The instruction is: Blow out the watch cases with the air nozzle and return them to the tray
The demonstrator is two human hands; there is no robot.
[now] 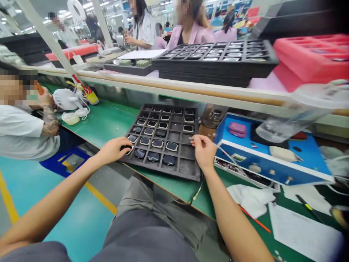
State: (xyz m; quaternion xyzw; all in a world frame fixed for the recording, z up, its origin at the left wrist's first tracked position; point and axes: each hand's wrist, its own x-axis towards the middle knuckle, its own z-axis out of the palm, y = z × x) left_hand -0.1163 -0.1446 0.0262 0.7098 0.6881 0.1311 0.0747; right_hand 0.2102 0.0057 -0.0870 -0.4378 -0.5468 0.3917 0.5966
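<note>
A black compartment tray (188,165) lies on the green bench in front of me, holding several square smartwatches (157,143), some with silver frames and some dark. At the tray's left edge, my left hand (116,148) has its fingers curled onto a smartwatch (129,150) in the near-left area, partly hidden by the fingers. My right hand (204,149) is closed at the tray's right edge, pinching the end of a thin white cable (231,159); a small pale tip pokes out toward the tray. Several compartments in the right-hand columns hold no watch.
Right of the tray stands a blue box (261,160) with knobs, a pink case (237,129) and a clear cup on top. White cloth (249,198) and paper (302,229) lie nearer me. A shelf (131,82) bears stacked trays. A co-worker sits left, beside a white fan (65,99).
</note>
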